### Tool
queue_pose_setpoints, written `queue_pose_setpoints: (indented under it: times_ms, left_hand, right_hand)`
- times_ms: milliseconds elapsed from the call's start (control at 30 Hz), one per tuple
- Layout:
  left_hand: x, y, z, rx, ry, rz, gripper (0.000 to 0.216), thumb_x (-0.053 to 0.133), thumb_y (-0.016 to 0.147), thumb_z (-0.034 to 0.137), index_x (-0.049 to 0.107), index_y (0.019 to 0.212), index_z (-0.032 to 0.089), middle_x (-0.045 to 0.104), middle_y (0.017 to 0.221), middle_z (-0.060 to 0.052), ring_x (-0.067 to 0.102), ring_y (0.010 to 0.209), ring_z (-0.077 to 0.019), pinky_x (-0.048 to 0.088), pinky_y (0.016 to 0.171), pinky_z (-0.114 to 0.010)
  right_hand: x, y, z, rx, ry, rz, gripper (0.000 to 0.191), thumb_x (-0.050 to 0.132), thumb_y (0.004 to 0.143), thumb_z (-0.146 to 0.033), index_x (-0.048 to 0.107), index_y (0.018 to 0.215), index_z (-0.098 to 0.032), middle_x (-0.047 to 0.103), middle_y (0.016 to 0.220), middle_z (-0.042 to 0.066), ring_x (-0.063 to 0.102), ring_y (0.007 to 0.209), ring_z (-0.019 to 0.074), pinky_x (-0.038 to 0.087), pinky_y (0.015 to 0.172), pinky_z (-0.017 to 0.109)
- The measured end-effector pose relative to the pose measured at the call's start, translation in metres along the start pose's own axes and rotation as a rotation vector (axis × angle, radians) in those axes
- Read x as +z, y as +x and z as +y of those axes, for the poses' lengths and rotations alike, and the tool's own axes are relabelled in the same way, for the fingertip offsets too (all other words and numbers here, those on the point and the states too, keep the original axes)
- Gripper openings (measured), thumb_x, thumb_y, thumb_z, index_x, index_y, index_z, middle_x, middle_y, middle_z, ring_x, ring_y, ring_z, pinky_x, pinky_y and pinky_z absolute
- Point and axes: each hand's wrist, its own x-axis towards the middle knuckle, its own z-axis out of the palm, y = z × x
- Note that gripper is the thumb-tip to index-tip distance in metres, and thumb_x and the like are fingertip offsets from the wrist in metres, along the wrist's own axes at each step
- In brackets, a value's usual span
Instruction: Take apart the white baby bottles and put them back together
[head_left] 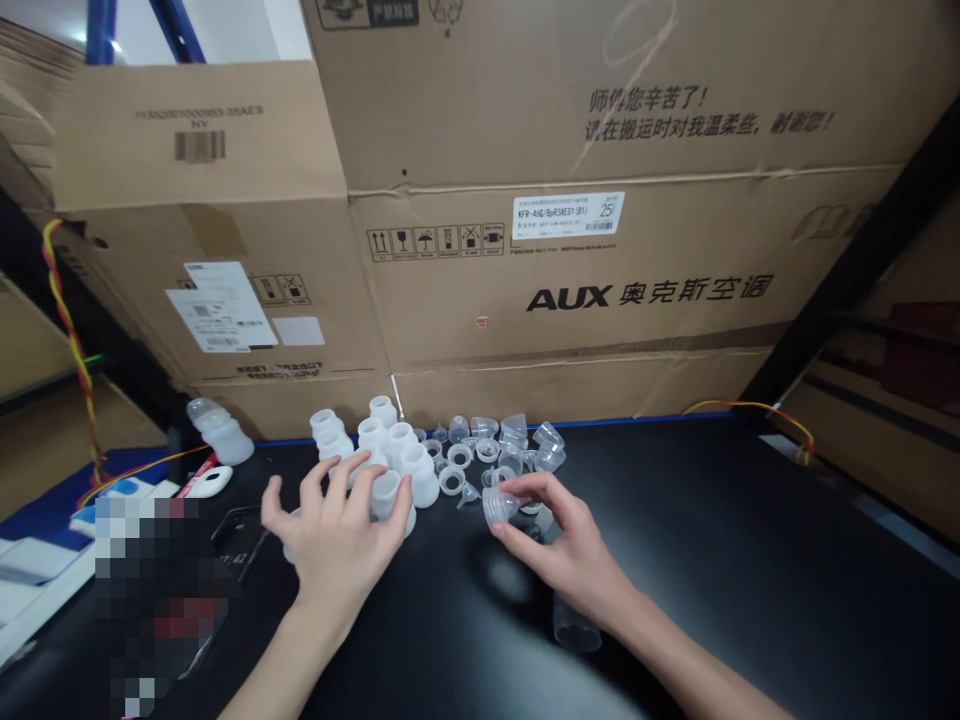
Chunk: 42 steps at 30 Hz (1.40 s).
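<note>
Several small white bottles (pixel 416 470) with open necks stand in a cluster left of centre. Over the near ones my left hand (pixel 337 530) reaches with its fingers spread; the thumb is close to or touching the front bottle (pixel 386 487), and its grip is not closed. To the right, my right hand (pixel 559 535) pinches a translucent ribbed screw ring (pixel 497 507) between thumb and fingertips, raised over the black table. A clear pointed piece seems to sit in the ring, partly hidden by the fingers. Beyond it lie loose rings (pixel 452 481) and clear caps (pixel 514 430).
A clear cup (pixel 577 628) lies under my right forearm. One capped bottle (pixel 221 432) tilts at the back left, near a white device (pixel 208 482) and a dark phone (pixel 236 540). Large cardboard boxes (pixel 450 370) wall off the back of the black table (pixel 712 560).
</note>
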Motion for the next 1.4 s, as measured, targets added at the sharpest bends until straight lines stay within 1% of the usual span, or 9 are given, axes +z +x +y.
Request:
queue_pose_setpoints:
  times_ms: [200,333,467,567,700,1000,1133,1267,1400]
  left_hand:
    - [-0.002,-0.004,0.008,0.037,-0.339,-0.040,0.011,0.079,0.082,0.025,0.071,0.089,0.023,0.081,0.080,0.000,0.075,0.077,-0.0243,0.025,0.116,-0.056]
    - [-0.005,-0.021,0.027,-0.051,-0.854,-0.223,0.022,0.079,0.082,0.019,0.075,0.102,0.028,0.082,0.107,-0.004,0.077,0.090,-0.0275,0.047,0.101,-0.046]
    - [-0.005,-0.043,0.050,-0.363,-1.232,-0.458,0.053,0.083,0.080,0.022,0.067,0.130,0.031,0.075,0.129,-0.008,0.074,0.110,-0.0299,0.056,0.097,-0.042]
    - [-0.003,-0.046,0.061,-0.480,-1.301,-0.583,0.052,0.083,0.080,0.026,0.065,0.129,0.031,0.079,0.119,-0.006,0.075,0.105,-0.0271,0.057,0.097,-0.039]
    - [0.002,-0.044,0.065,-0.432,-1.325,-0.689,0.029,0.078,0.083,0.030,0.074,0.112,0.028,0.080,0.105,-0.005,0.075,0.096,-0.0257,0.059,0.091,-0.036]
    - [0.010,-0.047,0.070,-0.493,-1.361,-0.754,0.039,0.082,0.076,0.033,0.078,0.114,0.022,0.081,0.109,-0.007,0.074,0.099,-0.0302,0.059,0.094,-0.039]
    - [0.021,-0.026,0.079,-0.482,-1.469,-0.792,0.038,0.074,0.087,0.035,0.075,0.121,0.020,0.079,0.106,-0.006,0.072,0.098,-0.0261,0.057,0.091,-0.035]
    - [0.037,-0.014,0.089,-0.472,-1.498,-0.783,0.040,0.073,0.087,0.036,0.075,0.123,0.020,0.078,0.109,-0.006,0.069,0.097,-0.0245,0.056,0.088,-0.033]
    - [0.039,-0.016,0.090,-0.488,-1.474,-0.731,0.039,0.070,0.089,0.044,0.075,0.122,0.022,0.075,0.106,-0.006,0.066,0.096,-0.0227,0.054,0.087,-0.032]
  right_hand:
    - [0.000,0.004,0.007,-0.032,0.024,-0.008,0.027,0.082,0.086,-0.037,0.068,0.102,-0.021,0.070,0.108,0.005,0.065,0.092,0.0186,0.053,0.078,0.029]
    - [0.001,0.006,0.006,-0.051,0.078,0.003,0.026,0.081,0.087,-0.040,0.072,0.104,-0.022,0.068,0.102,0.005,0.061,0.081,0.0154,0.053,0.074,0.027]
    - [0.001,0.006,0.002,-0.038,0.167,0.006,0.024,0.076,0.092,-0.041,0.076,0.109,-0.023,0.065,0.103,0.005,0.059,0.080,0.0141,0.055,0.075,0.026]
    - [0.000,0.005,-0.003,-0.014,0.245,0.023,0.023,0.074,0.094,-0.040,0.076,0.111,-0.024,0.065,0.107,0.006,0.061,0.088,0.0158,0.055,0.079,0.026]
    - [0.000,0.001,-0.013,-0.065,0.243,-0.040,0.023,0.072,0.095,-0.034,0.073,0.117,-0.026,0.067,0.112,0.006,0.064,0.098,0.0183,0.055,0.090,0.031]
    - [0.003,0.001,-0.022,-0.102,0.104,-0.178,0.027,0.062,0.099,-0.027,0.070,0.125,-0.028,0.070,0.113,0.005,0.064,0.109,0.0195,0.050,0.099,0.036]
    - [0.001,0.007,-0.007,-0.082,0.033,-0.089,0.025,0.063,0.099,-0.033,0.070,0.123,-0.027,0.066,0.119,0.005,0.060,0.115,0.0210,0.045,0.105,0.037]
    - [-0.005,0.011,0.008,0.021,-0.063,0.032,0.039,0.071,0.093,-0.041,0.063,0.127,-0.025,0.063,0.111,0.005,0.058,0.102,0.0206,0.047,0.094,0.035]
    - [-0.014,0.010,0.011,0.008,-0.143,-0.007,0.029,0.066,0.096,-0.043,0.065,0.119,-0.024,0.059,0.107,0.005,0.056,0.101,0.0211,0.046,0.091,0.034]
